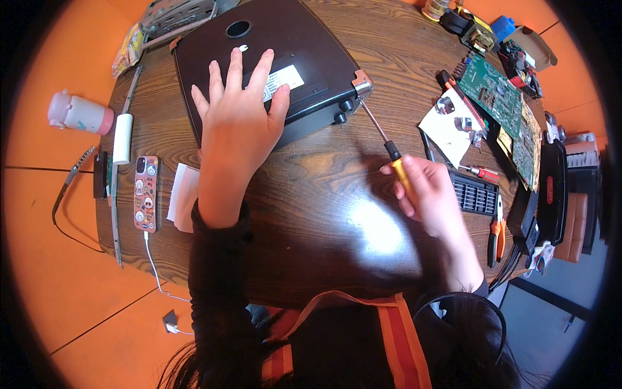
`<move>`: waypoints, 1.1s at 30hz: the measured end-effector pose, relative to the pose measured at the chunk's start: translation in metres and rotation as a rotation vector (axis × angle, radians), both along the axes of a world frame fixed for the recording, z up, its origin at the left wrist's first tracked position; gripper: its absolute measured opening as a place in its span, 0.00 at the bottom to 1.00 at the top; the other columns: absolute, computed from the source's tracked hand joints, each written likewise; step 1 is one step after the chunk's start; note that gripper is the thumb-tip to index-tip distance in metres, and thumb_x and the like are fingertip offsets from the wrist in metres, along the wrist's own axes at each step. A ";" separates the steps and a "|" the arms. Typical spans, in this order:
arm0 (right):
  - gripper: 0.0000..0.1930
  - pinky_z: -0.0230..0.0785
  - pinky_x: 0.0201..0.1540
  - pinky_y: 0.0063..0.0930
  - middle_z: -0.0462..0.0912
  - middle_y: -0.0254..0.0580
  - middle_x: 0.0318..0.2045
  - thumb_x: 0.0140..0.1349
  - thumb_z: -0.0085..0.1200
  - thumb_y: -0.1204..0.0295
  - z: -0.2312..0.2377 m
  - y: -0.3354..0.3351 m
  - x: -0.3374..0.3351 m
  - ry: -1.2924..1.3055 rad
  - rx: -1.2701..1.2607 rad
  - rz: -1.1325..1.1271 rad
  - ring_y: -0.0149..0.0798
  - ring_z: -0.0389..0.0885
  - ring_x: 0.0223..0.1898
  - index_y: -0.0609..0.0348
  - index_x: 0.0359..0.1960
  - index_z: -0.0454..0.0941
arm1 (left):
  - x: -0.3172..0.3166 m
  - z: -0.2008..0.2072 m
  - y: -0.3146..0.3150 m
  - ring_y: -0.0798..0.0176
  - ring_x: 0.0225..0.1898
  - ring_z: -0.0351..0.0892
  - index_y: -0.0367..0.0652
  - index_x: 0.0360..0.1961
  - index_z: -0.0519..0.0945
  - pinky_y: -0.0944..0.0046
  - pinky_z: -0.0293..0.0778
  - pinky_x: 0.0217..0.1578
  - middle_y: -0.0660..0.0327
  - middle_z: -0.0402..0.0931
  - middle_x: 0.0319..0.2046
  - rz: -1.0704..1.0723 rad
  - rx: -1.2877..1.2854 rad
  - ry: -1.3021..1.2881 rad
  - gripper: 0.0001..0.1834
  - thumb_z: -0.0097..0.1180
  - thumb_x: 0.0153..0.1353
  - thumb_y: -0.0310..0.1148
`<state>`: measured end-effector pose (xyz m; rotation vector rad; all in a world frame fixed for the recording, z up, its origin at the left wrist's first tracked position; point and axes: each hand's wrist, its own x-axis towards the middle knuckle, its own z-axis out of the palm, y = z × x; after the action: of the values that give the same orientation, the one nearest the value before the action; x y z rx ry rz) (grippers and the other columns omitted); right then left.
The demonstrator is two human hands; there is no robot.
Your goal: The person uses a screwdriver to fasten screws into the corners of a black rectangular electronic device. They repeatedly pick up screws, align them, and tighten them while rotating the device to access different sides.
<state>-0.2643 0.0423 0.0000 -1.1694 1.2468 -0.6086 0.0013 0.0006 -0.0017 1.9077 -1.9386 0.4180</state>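
Observation:
A dark brown box-shaped device point(311, 48) with metal corner caps lies on the wooden table, two black knobs on its near side. My left hand point(241, 107) rests flat on its top, fingers spread, partly over a white label point(288, 77). In my right hand point(427, 194) is a screwdriver point(393, 150) with a yellow and black handle. Its long shaft slants up and left, and the tip meets the device's near right corner, beside the metal corner cap point(362, 83). Whether the tip sits in a screw is too small to tell.
Right of my right hand lie a black bit case point(475, 192), orange-handled pliers point(497, 236), a red screwdriver point(483, 173), white paper with small metal parts point(453, 126) and green circuit boards point(491, 94). On the left are a phone point(146, 194) on a cable and a soldering iron point(78, 165).

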 end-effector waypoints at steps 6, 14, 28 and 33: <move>0.16 0.51 0.07 0.10 0.75 0.38 0.17 0.67 0.41 0.62 -0.003 -0.005 -0.009 -0.632 0.441 -0.027 0.23 0.65 0.09 0.64 0.44 0.72 | 0.000 0.001 0.000 0.35 0.62 0.54 0.54 0.59 0.68 0.33 0.46 0.59 0.45 0.60 0.60 -0.007 -0.006 0.016 0.26 0.44 0.60 0.49; 0.09 0.61 0.18 0.13 0.77 0.34 0.19 0.59 0.53 0.76 -0.017 0.017 0.001 -0.005 -0.330 -0.128 0.22 0.71 0.16 0.60 0.40 0.68 | 0.000 0.000 0.001 0.39 0.64 0.52 0.59 0.60 0.66 0.36 0.45 0.60 0.49 0.57 0.62 0.021 0.022 -0.011 0.25 0.44 0.62 0.47; 0.08 0.63 0.17 0.14 0.76 0.39 0.33 0.60 0.51 0.78 -0.024 0.005 -0.001 0.125 -0.381 -0.069 0.23 0.73 0.20 0.60 0.39 0.66 | 0.000 0.001 0.002 0.38 0.64 0.52 0.58 0.60 0.66 0.36 0.44 0.60 0.48 0.57 0.63 0.006 0.015 -0.006 0.25 0.41 0.62 0.48; 0.08 0.64 0.17 0.13 0.77 0.41 0.39 0.62 0.50 0.78 -0.026 0.004 -0.002 0.093 -0.350 -0.043 0.24 0.74 0.24 0.60 0.40 0.64 | 0.001 0.001 0.002 0.37 0.63 0.52 0.58 0.60 0.66 0.35 0.45 0.60 0.48 0.57 0.62 -0.003 0.000 -0.015 0.25 0.41 0.63 0.49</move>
<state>-0.2666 0.0460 -0.0259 -1.4769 1.2787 -0.8361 0.0024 0.0021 -0.0011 1.9070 -1.9503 0.4325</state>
